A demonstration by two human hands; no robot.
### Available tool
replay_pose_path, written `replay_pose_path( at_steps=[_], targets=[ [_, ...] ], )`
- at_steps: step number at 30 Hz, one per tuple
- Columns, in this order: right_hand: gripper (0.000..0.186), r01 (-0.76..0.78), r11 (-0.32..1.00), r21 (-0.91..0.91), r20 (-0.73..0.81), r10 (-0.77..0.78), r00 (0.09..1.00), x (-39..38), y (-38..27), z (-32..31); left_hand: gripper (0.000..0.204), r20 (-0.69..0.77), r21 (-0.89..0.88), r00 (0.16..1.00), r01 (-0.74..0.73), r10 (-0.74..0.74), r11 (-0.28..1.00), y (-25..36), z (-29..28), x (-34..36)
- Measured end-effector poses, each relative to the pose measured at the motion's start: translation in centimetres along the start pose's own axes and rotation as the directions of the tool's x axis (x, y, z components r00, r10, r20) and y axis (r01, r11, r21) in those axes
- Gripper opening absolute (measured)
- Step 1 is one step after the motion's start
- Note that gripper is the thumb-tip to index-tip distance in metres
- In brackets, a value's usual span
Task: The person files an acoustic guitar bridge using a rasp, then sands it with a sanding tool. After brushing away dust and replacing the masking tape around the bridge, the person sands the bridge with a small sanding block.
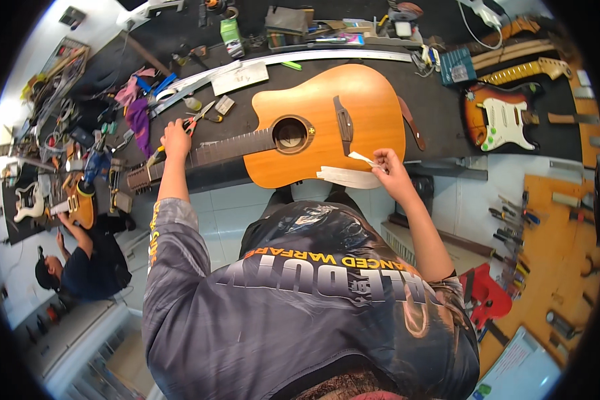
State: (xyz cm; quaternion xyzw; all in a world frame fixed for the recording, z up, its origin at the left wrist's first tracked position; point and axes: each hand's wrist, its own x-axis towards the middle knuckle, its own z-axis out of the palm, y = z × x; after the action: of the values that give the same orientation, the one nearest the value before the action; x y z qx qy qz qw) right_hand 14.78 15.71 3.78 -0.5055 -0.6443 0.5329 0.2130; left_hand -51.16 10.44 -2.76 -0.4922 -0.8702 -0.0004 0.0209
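Observation:
An acoustic guitar [360, 100] with an orange-tan top lies face up on the bench, its neck pointing left. No strings are visible over its dark bridge [344, 125]. My right hand [393, 175] pinches a narrow white strip [361, 159] just below the bridge. Under that strip, wider white strips [350, 177] lie along the body's near edge. My left hand [175, 139] is over the neck near the headstock [139, 179], its fingers curled beside red-handled pliers [191, 125]. What those fingers hold is hidden. A yellow-and-black tool [156, 157] shows by the left wrist.
A sunburst electric guitar [507, 113] lies at the right end of the bench. A long metal straightedge [353, 55] runs behind the acoustic. Purple cloth [138, 120] and small tools crowd the left. Another person [90, 257] works on a guitar at far left.

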Motion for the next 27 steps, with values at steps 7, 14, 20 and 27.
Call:
replay_pose_path(
  at_steps=[7,14,20,27],
  targets=[
    [0.031,0.031,1.0,0.003,-0.101,-0.03,0.994,-3.5,-8.7,2.5,0.031,-0.016,-0.838,0.936,-0.205,0.352,0.505,19.9,-9.9,-7.8],
    [0.03,0.096,0.995,-0.032,-0.08,-0.099,0.992,-4.3,-10.1,1.9,0.039,0.314,-0.886,0.735,-0.001,0.601,0.463,32.8,-16.3,-17.6],
    [0.032,0.225,0.96,-0.164,-0.092,-0.242,0.966,-4.7,-8.2,-0.1,0.027,0.412,-0.904,0.681,0.221,0.606,0.366,34.4,-15.1,-18.7],
    [0.037,0.235,0.93,-0.283,-0.104,-0.273,0.956,-5.4,-7.6,-0.6,0.036,0.5,-0.85,0.582,0.471,0.641,0.236,35.6,-17.1,-19.8]
  ],
)
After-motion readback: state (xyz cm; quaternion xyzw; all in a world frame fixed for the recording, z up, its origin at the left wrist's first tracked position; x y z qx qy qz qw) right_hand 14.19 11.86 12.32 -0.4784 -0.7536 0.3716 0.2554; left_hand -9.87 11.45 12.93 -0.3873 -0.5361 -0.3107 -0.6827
